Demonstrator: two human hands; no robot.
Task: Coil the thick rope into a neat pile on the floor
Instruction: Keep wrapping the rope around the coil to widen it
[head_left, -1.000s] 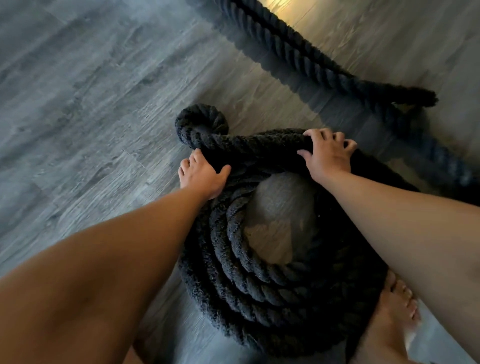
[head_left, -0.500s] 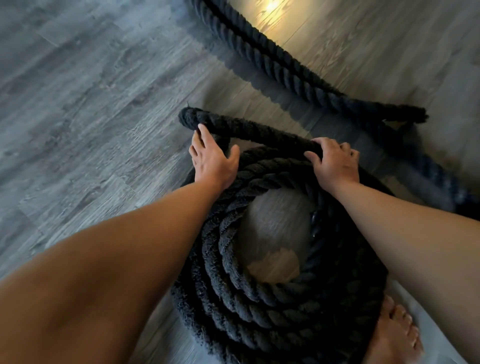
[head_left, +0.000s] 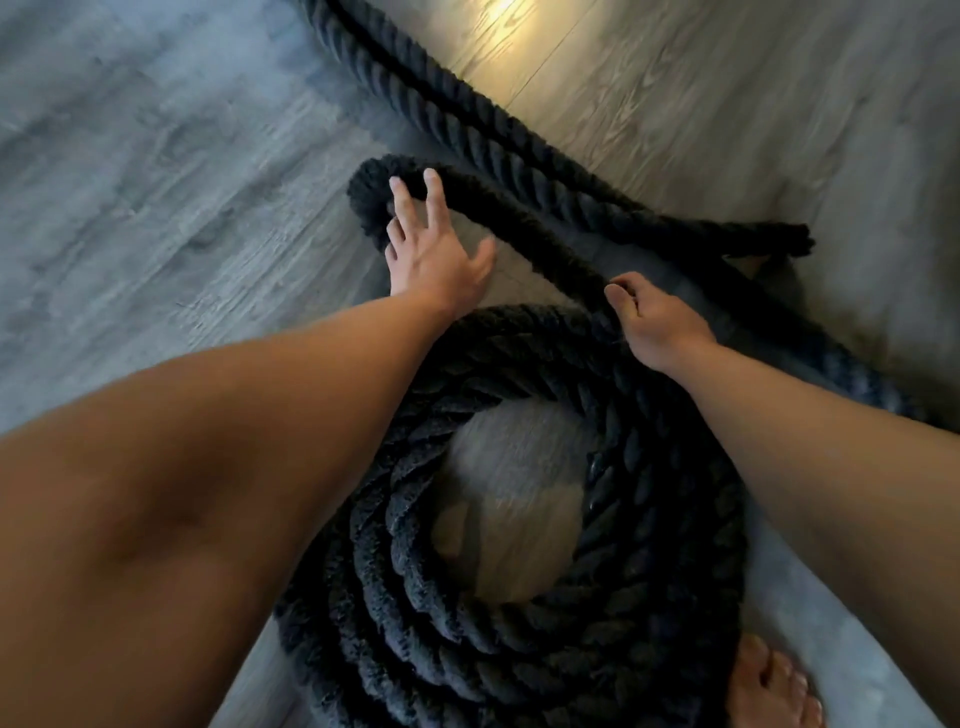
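A thick black twisted rope lies on the grey wood floor. Its coiled pile (head_left: 519, 649) of several stacked rings sits below centre, under both forearms. A loose strand (head_left: 524, 234) leaves the pile's far side and ends in a tight bend (head_left: 371, 192) at the upper left. My left hand (head_left: 436, 254) stretches out with straight, spread fingers, its fingertips on that bend. My right hand (head_left: 660, 325) has its fingers curled on the loose strand where it meets the pile's top ring.
More of the same rope (head_left: 467, 119) runs from the top edge down to a fold (head_left: 779, 241) at the right, then on to the right edge. A bare foot (head_left: 774, 691) stands by the pile's near right side. Bare floor (head_left: 156, 208) lies to the left.
The loose strand has swung off the pile's top and now lies straighter, farther out. My left hand has let go, opened and reached to the bend. My right hand stays on the strand.
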